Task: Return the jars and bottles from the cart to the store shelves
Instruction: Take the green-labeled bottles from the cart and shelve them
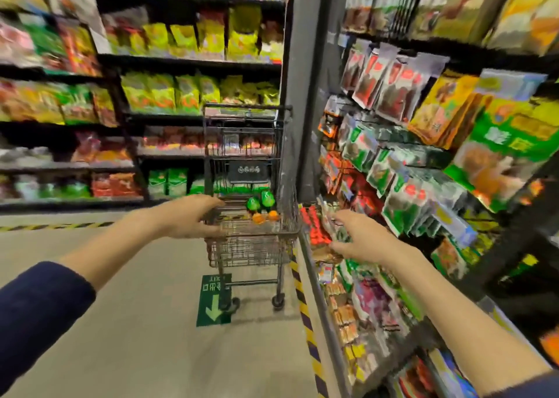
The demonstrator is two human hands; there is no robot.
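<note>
Bottles stand caps-up, far inside the cart; left hand, grip open and empty, at its near-left rim; right hand spread, empty, by the right shelves.

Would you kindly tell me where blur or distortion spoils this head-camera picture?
Head view: motion blur smears the shelf packets on both sides, labels unreadable; the wide-angle lens bows the shelves at the edges; the cart in the middle is sharpest, yet the green and orange items inside are unidentifiable; lighting even, no strong glare.
</note>
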